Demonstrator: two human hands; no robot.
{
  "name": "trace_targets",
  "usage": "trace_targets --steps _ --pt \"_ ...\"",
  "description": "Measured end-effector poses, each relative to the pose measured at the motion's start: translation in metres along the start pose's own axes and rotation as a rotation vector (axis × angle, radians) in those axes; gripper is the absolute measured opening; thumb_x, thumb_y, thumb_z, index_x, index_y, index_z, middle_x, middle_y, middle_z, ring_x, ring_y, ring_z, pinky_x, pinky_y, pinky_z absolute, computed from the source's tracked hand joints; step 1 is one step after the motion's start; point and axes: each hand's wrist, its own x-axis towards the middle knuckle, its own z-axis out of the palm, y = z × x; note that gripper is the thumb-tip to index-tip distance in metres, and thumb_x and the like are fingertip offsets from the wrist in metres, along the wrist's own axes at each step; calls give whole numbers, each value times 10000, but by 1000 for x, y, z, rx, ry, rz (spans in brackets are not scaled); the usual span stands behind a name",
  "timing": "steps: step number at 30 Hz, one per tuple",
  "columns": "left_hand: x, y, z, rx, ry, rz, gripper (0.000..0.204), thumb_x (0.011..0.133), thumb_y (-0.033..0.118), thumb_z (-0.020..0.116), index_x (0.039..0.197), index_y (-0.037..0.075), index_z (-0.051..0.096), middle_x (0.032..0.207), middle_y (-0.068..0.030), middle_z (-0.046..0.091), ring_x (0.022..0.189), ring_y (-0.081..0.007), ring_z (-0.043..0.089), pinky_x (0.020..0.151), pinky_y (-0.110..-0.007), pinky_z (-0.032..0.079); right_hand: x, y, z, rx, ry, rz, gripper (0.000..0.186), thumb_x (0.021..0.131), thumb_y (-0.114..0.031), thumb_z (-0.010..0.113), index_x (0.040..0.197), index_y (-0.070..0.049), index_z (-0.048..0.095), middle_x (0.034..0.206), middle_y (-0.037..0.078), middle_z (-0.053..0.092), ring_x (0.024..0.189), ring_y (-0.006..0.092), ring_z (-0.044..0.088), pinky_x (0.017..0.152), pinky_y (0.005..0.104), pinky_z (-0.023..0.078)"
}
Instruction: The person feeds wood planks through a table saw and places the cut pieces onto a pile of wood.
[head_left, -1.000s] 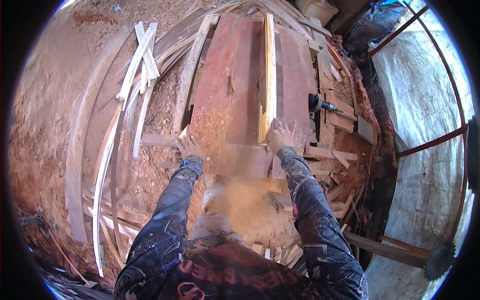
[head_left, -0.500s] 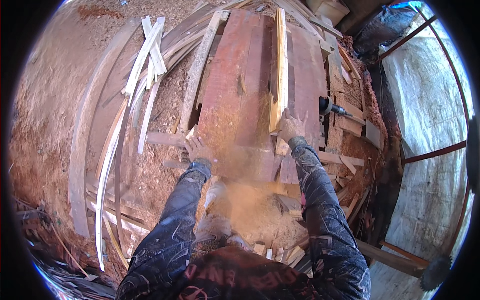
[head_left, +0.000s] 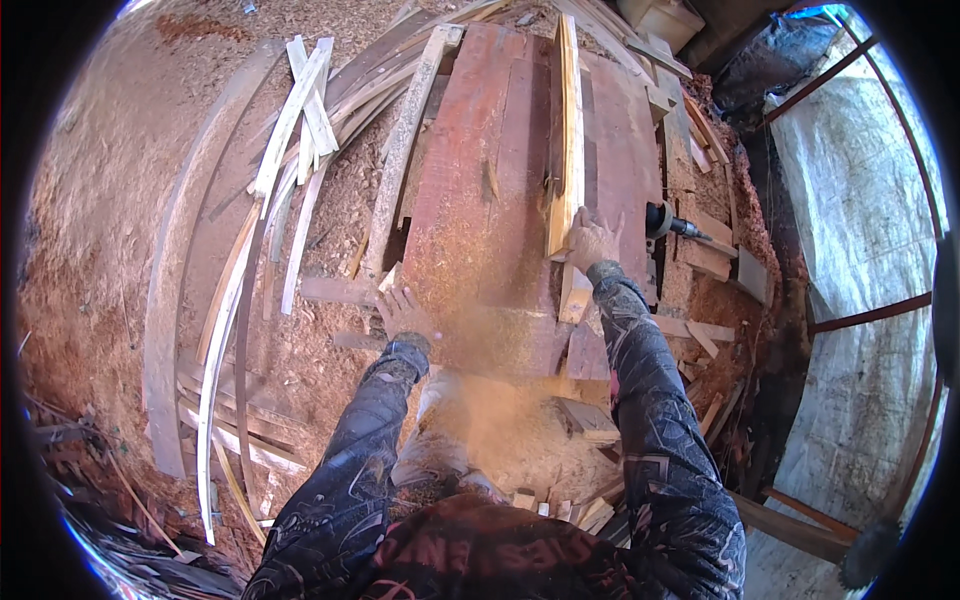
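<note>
My right hand (head_left: 594, 242) rests against the near end of a long pale wooden plank (head_left: 571, 120) standing on edge along a reddish wooden tabletop (head_left: 460, 150). Its fingers are stretched out and it does not wrap round the plank. A short wood block (head_left: 574, 293) sits just below that hand. By the tabletop's near left corner is my left hand (head_left: 405, 313), fingers spread and nothing in it. Between my hands a cloud of sawdust (head_left: 478, 325) hangs over the tabletop and falls toward me, blurring the surface there.
A dark motor-like power tool (head_left: 668, 221) juts from the tabletop's right side. Long pale strips (head_left: 295, 120) lie piled on the left, beside a long curved board (head_left: 185, 240). Offcuts (head_left: 590, 420) litter the ground near me. A pale sheet wall (head_left: 850, 180) stands right, with a toothed round blade (head_left: 870, 552) below.
The tabletop and surroundings shift slightly in the picture. My left hand lifts and spreads more clearly, while my right stays by the plank's end. More of the short block shows below it.
</note>
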Motion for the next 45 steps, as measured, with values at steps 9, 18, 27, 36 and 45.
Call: trace_targets --steps 9,18,27,36,45 --pt "1 -2 4 6 14 24 1154 752 624 708 1534 -26 162 1589 -269 167 1487 -392 148 1187 -574 -6 28 6 -6 -30 15 -20 1092 609 -673 777 1440 -47 443 1530 54 391 1415 311 342 1145 696 58" --pt "1 -2 3 5 -26 33 1161 760 620 705 1528 -48 147 1591 -281 138 1490 -400 122 1187 -574 -4 65 13 -12 -51 3 -1 846 615 -638 793 1283 -142 636 1525 44 397 1413 291 335 1145 693 84" --pt "5 -5 12 -2 8 46 1207 718 654 722 1519 -59 168 1581 -291 157 1484 -404 144 1184 -586 5 107 26 -9 -11 87 -6 912 623 -587 811 1356 -105 561 1527 23 390 1403 294 356 1154 669 110" --pt "6 -8 19 -47 111 88 1193 661 609 779 1488 -73 256 1551 -311 220 1458 -423 213 1176 -607 74 192 50 -22 -5 79 -42 855 716 -399 791 1453 -144 440 1555 10 354 1433 306 321 1162 649 124" --pt "6 -22 9 -179 137 186 995 726 492 756 1435 -77 351 1505 -322 298 1437 -447 249 1161 -644 103 365 83 -44 -76 91 -30 774 770 -305 723 1460 -155 404 1550 7 354 1449 298 305 1135 676 181"
